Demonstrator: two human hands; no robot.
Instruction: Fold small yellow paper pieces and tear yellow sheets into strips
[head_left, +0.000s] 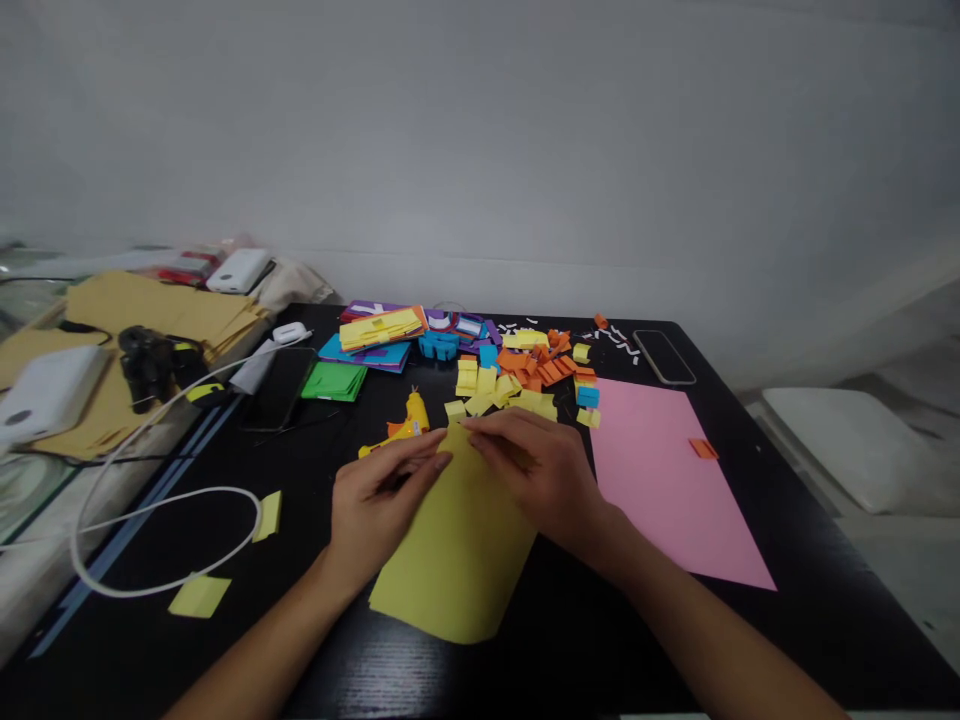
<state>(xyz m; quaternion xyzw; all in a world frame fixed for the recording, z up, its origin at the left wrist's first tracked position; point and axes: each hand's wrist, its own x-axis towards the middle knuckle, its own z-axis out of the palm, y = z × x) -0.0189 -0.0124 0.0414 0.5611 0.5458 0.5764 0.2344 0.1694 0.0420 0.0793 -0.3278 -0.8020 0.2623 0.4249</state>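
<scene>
Black tabletop (637, 640) fills the near part of the scene, with brown paper (161, 300) spread beyond its left side. Toward the right of the table lies a pink paper sheet (660, 480), flat and slightly askew. Nearer the middle is a yellow paper sheet (457, 560), its far end up at the fingertips and its near edge curving.

Both hands meet at that far end. The right hand (536, 465) pinches it between thumb and index finger; whether a smaller slip sits there too, I cannot tell. The left hand (386, 490) has thumb and index fingertip at the sheet's left edge — I cannot tell whether they grip it.

A white cable (259, 515) loops across the left side. One smartphone (664, 357) lies at the far right, another (277, 390) at the far left. Just beyond the left hand rests a yellow glue gun (409, 420). Folded green paper (334, 381) lies farther left, while yellow slips (486, 385) and folded orange pieces (551, 370) crowd the far middle — one small orange piece (703, 448) sits on the pink sheet.
</scene>
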